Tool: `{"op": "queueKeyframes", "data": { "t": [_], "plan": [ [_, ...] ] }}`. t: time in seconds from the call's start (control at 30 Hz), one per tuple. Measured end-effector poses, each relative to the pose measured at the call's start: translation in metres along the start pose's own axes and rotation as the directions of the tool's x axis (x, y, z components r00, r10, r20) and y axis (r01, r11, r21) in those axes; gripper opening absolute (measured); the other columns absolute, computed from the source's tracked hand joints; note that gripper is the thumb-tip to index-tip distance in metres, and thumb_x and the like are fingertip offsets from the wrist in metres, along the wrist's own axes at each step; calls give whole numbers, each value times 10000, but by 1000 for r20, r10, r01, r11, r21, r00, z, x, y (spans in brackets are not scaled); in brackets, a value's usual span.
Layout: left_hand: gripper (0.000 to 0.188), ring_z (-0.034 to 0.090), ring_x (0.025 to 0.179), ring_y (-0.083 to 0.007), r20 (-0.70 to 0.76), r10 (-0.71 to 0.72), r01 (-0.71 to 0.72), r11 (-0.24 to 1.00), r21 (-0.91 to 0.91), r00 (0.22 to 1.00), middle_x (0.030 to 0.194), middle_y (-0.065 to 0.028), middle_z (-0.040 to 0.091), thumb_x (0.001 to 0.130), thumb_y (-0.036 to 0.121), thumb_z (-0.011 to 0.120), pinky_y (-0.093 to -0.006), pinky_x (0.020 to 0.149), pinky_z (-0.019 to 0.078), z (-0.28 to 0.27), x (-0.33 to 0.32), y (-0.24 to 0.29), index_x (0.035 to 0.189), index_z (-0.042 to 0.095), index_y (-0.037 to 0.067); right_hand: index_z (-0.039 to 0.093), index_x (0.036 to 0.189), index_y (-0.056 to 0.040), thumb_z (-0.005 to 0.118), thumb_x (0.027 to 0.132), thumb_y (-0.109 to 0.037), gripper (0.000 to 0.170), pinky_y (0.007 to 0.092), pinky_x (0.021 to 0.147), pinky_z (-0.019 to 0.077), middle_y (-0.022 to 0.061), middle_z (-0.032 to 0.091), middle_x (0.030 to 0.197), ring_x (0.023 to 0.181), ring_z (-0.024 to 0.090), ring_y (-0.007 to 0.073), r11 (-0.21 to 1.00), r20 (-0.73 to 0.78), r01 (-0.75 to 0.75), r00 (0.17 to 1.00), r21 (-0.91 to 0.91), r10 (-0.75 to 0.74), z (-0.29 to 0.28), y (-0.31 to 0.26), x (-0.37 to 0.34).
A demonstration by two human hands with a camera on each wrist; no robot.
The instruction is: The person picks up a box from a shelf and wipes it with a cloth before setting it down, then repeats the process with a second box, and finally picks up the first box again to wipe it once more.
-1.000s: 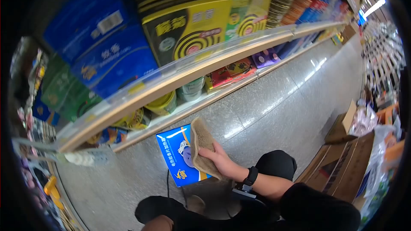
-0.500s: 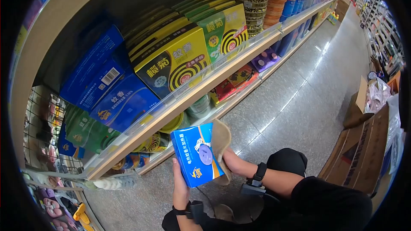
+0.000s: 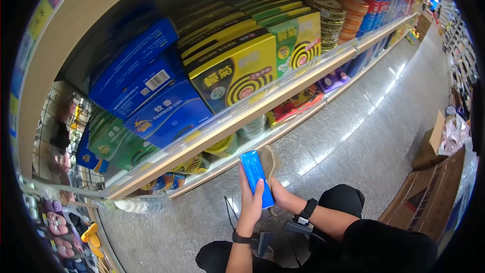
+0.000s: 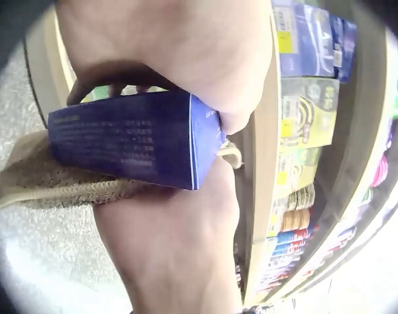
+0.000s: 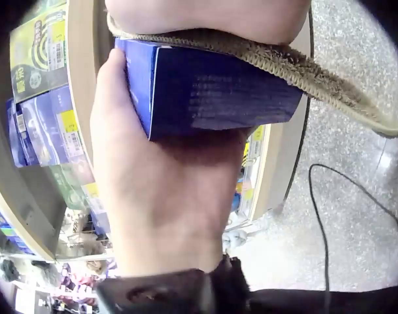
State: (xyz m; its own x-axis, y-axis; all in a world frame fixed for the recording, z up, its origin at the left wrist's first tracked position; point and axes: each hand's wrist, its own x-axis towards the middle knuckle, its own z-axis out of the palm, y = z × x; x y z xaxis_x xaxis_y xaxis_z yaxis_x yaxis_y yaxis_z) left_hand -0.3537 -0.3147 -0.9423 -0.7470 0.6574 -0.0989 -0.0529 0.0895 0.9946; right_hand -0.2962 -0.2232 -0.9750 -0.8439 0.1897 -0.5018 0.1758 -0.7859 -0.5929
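In the head view a small blue cardboard box (image 3: 257, 182) is held up before the shelf, a narrow printed side turned upward. My left hand (image 3: 250, 203) grips this box, with the thumb along the narrow side. A brown fuzzy cloth (image 3: 269, 157) lies against the box's right face, and my right hand (image 3: 284, 198) holds it there. In the left wrist view the cloth (image 4: 74, 186) hangs out beyond the box (image 4: 120, 140). The right wrist view shows the cloth pressed between my right hand (image 5: 212, 14) and the box (image 5: 225, 91).
A shelf ahead carries blue boxes (image 3: 166, 114), yellow mosquito-coil boxes (image 3: 237, 73) and round tins (image 3: 326, 20) behind a clear front lip. Tubs and boxes stand on the low shelf below. Cardboard cartons (image 3: 422, 192) stand at right; a thin cable (image 5: 323, 222) hangs nearby.
My left hand has come up from below and taken hold of the box. The box has turned from its broad front face to a narrow side; my right hand stays at the cloth.
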Motion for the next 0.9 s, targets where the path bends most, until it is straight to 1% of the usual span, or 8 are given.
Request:
{"op": "queueKeyframes", "data": {
  "t": [0.17, 0.2, 0.27, 0.43, 0.57, 0.63, 0.73, 0.9],
  "plan": [
    [649, 206, 1435, -289, -133, -20, 28, 997, 66, 991, 1559, -198, 186, 1012, 277, 425, -358, 1159, 170, -21, 4, -48, 1510, 123, -11, 229, 1491, -49, 402, 1019, -384, 604, 323, 1106, 303, 94, 340, 1486, 1336, 359, 180, 979, 145, 168, 978, -116, -151, -1, 4, -4],
    [607, 277, 1398, -259, -109, -167, 156, 982, -103, 980, 1527, -171, 266, 1029, 324, 379, -342, 1142, 215, -31, 2, -55, 1502, 178, 1, 181, 1508, -48, 441, 1011, -361, 643, 319, 1131, 254, 92, 265, 1532, 1384, 288, 181, 980, 186, 165, 972, -110, -142, 3, -1, -8],
    [533, 386, 1341, -231, -93, -293, 242, 901, -360, 951, 1445, -134, 424, 1020, 312, 419, -346, 1114, 285, -27, 1, -22, 1452, 341, 9, 191, 1495, -21, 477, 1001, -351, 659, 317, 1124, 258, 106, 301, 1497, 1369, 302, 187, 955, 177, 248, 959, -163, -219, 15, -11, -15],
    [524, 465, 1264, -203, -159, -268, 196, 911, -363, 950, 1379, -117, 490, 993, 303, 506, -319, 1043, 381, -43, 9, -33, 1419, 389, 22, 193, 1470, 9, 624, 935, -255, 737, 328, 1099, 300, 136, 356, 1438, 1337, 343, 213, 961, 131, 248, 964, -119, -232, 29, -27, -27],
    [564, 509, 1186, -187, 69, -466, 458, 815, -355, 882, 1312, -86, 527, 949, 277, 604, -313, 1007, 401, -67, 0, -42, 1406, 377, 37, 205, 1446, 20, 659, 915, -241, 746, 336, 1083, 328, 149, 372, 1417, 1315, 367, 215, 956, 159, 207, 972, -209, -175, 20, -14, -27],
    [515, 522, 1147, -170, 3, -345, 333, 905, -267, 939, 1281, -81, 549, 951, 270, 602, -302, 981, 412, -67, -3, -35, 1373, 424, 36, 214, 1433, 23, 657, 917, -250, 733, 338, 1075, 340, 156, 382, 1403, 1299, 379, 211, 901, 207, 296, 949, -316, -239, 23, -10, -28],
    [258, 456, 755, -71, -244, -252, 187, 948, -259, 936, 825, 39, 513, 1008, 300, 488, -230, 678, 383, -56, 3, -24, 1037, 575, 60, 186, 1448, 26, 617, 941, -257, 723, 338, 1087, 324, 156, 367, 1420, 1309, 364, 211, 913, 178, 240, 966, -329, -190, 20, -7, -29],
    [351, 385, 682, -54, -369, -120, 143, 989, 33, 922, 751, 44, 432, 1038, 365, 387, -224, 610, 334, -44, -2, -7, 981, 568, 69, 143, 1481, 5, 528, 979, -216, 670, 328, 1104, 301, 139, 337, 1454, 1340, 324, 205, 944, 142, 242, 966, -223, -214, 30, 0, -39]
  ]
}}
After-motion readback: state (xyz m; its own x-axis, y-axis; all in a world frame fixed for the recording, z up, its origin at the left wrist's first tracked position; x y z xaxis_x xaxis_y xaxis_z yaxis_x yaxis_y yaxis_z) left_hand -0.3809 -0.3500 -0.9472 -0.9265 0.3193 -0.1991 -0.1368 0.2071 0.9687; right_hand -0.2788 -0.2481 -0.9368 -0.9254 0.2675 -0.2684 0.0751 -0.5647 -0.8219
